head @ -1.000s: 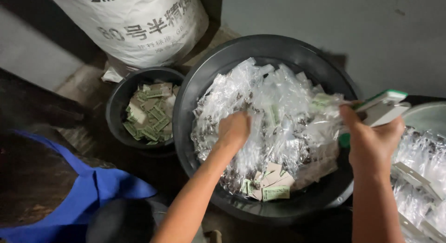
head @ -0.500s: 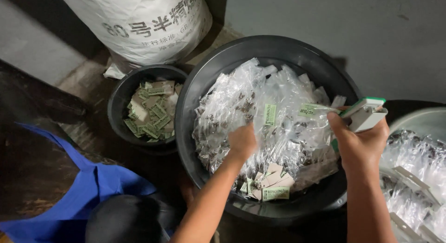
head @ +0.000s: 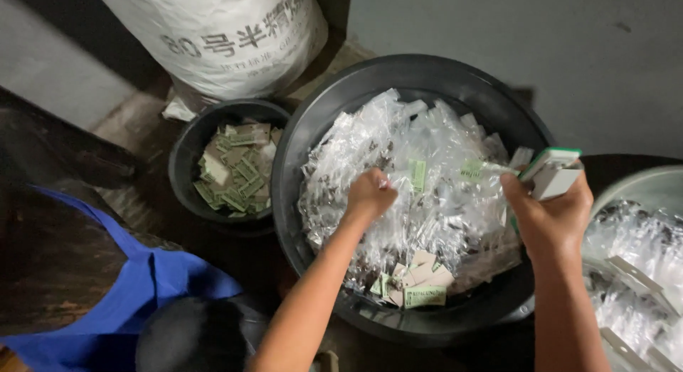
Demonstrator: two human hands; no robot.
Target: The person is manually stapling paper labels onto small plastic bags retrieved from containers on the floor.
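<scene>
A big black basin (head: pixel 324 109) is heaped with small clear plastic bags (head: pixel 420 180). My left hand (head: pixel 368 194) is closed on one of those bags in the middle of the heap. My right hand (head: pixel 551 215) hovers over the basin's right side, gripping a stack of white and green cards (head: pixel 551 169). A few loose green and tan cards (head: pixel 416 283) lie at the near edge of the heap.
A smaller black tub (head: pixel 186 141) at left holds several green paper labels (head: pixel 235 169). Behind it stands a large white sack (head: pixel 228 38). A pale basin (head: pixel 629 183) at right holds more clear bags. Blue cloth (head: pixel 121 301) lies at lower left.
My left hand has drawn back from deep in the heap and closed on a bag. My right hand with the cards has shifted slightly left over the basin.
</scene>
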